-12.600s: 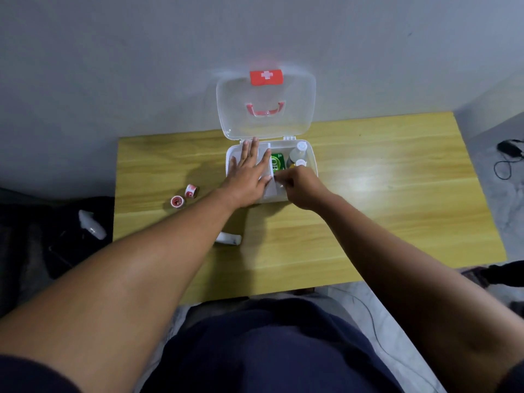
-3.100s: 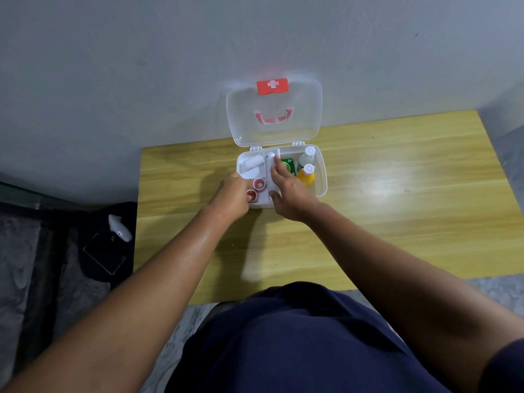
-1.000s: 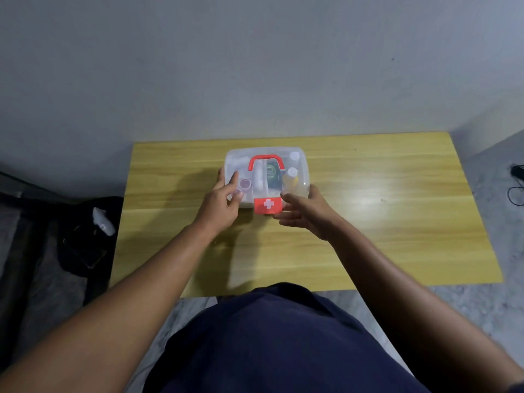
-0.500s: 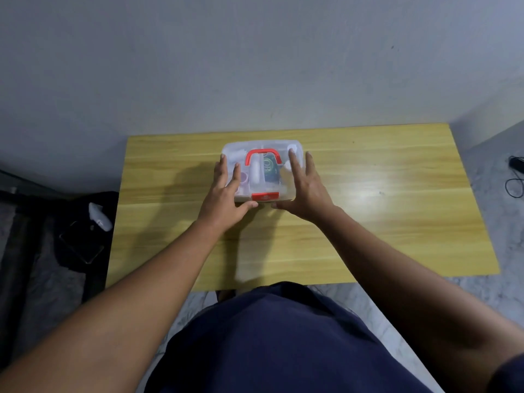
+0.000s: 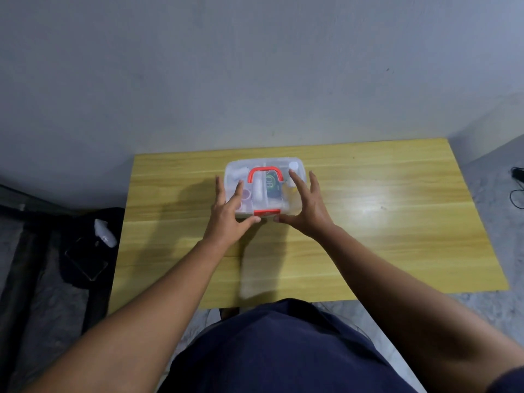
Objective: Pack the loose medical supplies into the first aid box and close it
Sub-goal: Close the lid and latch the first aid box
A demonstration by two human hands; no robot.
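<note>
The first aid box (image 5: 272, 163), translucent white with a red handle (image 5: 265, 171) and a red latch (image 5: 266, 212), sits lid-down on the yellow wooden table (image 5: 382, 228). Supplies show faintly through the lid: a white roll, small round rolls, a green packet and bottles. My left hand (image 5: 228, 219) is over the box's left front corner with its fingers spread and its thumb beside the latch. My right hand (image 5: 307, 208) mirrors it on the right, fingers apart over the lid, thumb near the latch. Neither hand grips anything.
The table's far edge meets a grey wall just behind the box. On the floor at the left, a white spray bottle (image 5: 105, 236) lies on a dark bag (image 5: 85, 262). A black cable (image 5: 517, 182) is on the floor at the right.
The lid, upright 3 s ago, is now down on the box. My hands, flat on the lid half a second ago, have spread their fingers and drawn back slightly toward the front edge.
</note>
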